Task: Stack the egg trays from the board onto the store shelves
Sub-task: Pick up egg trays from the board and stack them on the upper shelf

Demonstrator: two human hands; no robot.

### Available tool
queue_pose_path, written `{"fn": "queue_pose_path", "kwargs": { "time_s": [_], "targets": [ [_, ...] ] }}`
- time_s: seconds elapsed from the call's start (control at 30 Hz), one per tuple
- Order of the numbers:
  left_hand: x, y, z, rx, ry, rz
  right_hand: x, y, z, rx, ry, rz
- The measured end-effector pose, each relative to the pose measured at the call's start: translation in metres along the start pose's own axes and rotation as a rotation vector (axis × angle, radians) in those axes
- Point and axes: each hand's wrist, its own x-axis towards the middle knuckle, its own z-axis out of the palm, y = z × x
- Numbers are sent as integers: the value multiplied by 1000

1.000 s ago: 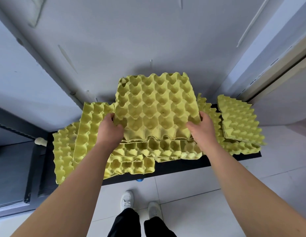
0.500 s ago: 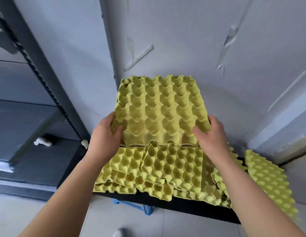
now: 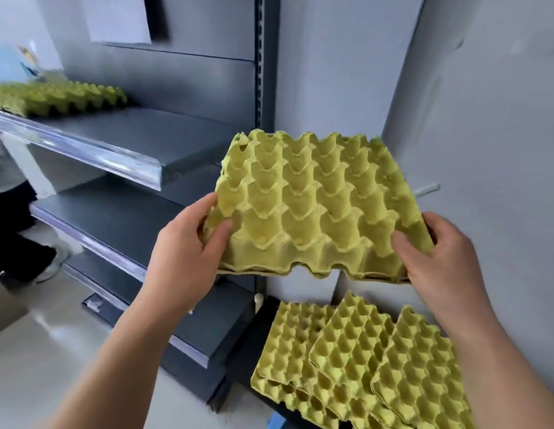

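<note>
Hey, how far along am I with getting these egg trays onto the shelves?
Done: some trays sit on the upper shelf. In hand: left hand and right hand grip a tray stack in the air beside the shelves. Left: several remaining trays lie on the board.

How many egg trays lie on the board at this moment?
3 show their tops, overlapping at lower right: left tray, middle tray, right tray. Layered edges underneath suggest more hidden; the frame cuts the pile. The held tray is not counted.
</note>
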Motion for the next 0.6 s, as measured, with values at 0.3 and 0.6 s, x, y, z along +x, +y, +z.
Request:
{"fn": "queue_pose_path", "kwargs": {
  "time_s": [0.3, 0.6],
  "targets": [
    [65, -73, -162, 28, 99, 20, -6, -134, 126, 115, -44, -105],
    [132, -160, -261, 25, 207, -42, 17, -235, 264, 146, -118, -168]
  ]
}}
